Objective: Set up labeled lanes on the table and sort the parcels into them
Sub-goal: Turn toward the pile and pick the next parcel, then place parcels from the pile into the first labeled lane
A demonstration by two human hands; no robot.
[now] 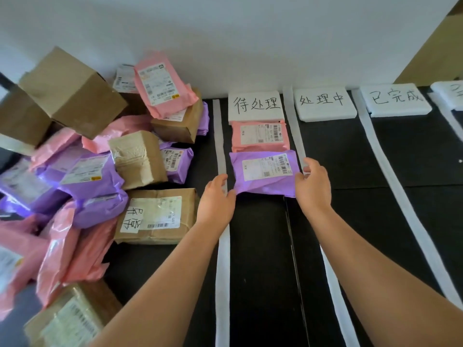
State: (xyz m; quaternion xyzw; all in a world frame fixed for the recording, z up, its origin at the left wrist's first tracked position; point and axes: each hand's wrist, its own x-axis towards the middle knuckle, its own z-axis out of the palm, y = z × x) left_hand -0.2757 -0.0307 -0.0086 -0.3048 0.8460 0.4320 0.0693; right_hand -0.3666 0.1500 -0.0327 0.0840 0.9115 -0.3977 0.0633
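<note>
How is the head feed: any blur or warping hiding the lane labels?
Head view: light even, no glare; three lane labels read sharply; wide-angle bends the white strips outward; parcel pile at left is soft; a fourth label is cropped at right.
</note>
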